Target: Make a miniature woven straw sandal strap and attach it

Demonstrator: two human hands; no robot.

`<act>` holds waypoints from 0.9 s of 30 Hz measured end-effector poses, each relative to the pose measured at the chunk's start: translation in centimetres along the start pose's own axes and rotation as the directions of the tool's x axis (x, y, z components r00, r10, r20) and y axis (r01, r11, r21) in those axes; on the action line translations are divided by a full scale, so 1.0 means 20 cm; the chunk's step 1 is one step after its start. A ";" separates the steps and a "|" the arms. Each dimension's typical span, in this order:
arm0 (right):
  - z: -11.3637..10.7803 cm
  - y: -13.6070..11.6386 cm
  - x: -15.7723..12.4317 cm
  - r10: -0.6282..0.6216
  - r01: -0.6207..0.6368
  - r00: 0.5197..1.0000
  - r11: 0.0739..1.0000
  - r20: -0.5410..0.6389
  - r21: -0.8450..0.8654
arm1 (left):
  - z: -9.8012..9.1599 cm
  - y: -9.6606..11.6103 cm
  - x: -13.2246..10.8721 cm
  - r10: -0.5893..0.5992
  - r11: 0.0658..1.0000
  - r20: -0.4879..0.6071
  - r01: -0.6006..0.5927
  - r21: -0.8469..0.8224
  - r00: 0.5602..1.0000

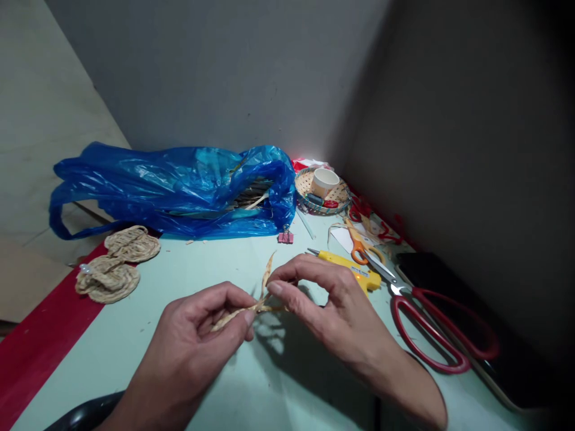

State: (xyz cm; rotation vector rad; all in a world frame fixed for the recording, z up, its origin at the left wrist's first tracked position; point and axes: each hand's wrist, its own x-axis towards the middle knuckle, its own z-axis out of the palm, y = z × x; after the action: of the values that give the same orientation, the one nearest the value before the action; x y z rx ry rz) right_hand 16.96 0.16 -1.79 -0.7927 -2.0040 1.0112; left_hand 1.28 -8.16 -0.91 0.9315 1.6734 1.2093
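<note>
Over the near middle of the pale green table, the left hand and right hand each pinch the dried-grass strand tight. Gripping close to the crossing, with even tension, would likely hold the twist firm.

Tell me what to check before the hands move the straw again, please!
1. Grip on the straw strand: the left hand and the right hand each pinch it. Ok.
2. Loose end: one tip sticks up between the hands and touches nothing. Ok.
3. Working space: the table is bare just beneath the hands. Ok.
4. Sharp things: the red scissors lie with blades shut, but close beside the right wrist. Not ok.
5. Hot things: the yellow tool lies just behind the right hand; is it hot or cold? Cannot tell.
</note>
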 end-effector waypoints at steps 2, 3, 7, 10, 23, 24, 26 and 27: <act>0.00 0.00 0.01 0.066 -0.068 0.997 0.995 0.039 0.070 | -0.01 -0.01 0.00 0.016 1.000 0.009 -0.016 0.017 1.000; 0.00 0.00 0.02 0.108 -0.114 0.992 0.988 0.063 0.107 | -0.01 -0.01 0.01 0.017 1.000 0.017 -0.017 0.022 1.000; -0.01 -0.01 0.03 0.265 -0.311 0.944 0.912 0.195 0.269 | -0.01 -0.01 0.01 -0.011 1.000 0.069 0.010 0.015 0.998; -0.01 -0.01 0.03 0.263 -0.334 0.935 0.876 0.238 0.349 | -0.01 -0.01 0.01 -0.004 1.000 0.093 0.001 0.030 0.996; 0.03 0.03 0.03 0.131 -0.189 0.978 0.885 0.162 0.426 | -0.06 -0.06 0.05 0.001 0.997 0.220 -0.018 0.072 0.975; 0.04 0.02 0.02 0.105 -0.149 0.986 0.901 0.127 0.407 | -0.06 -0.06 0.05 0.001 0.997 0.230 -0.020 0.079 0.973; 0.05 0.01 0.02 0.077 -0.099 0.994 0.929 0.075 0.357 | -0.06 -0.07 0.06 0.004 0.996 0.237 -0.026 0.090 0.971; 0.05 0.00 0.01 0.068 -0.082 0.996 0.942 0.053 0.325 | -0.06 -0.07 0.06 0.005 0.995 0.231 -0.026 0.091 0.973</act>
State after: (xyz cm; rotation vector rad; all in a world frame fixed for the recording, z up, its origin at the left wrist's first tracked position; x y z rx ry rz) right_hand 15.96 -0.02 -2.18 -0.6743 -1.7842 1.3716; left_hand -0.43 -7.90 -2.28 1.1008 1.5490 0.9973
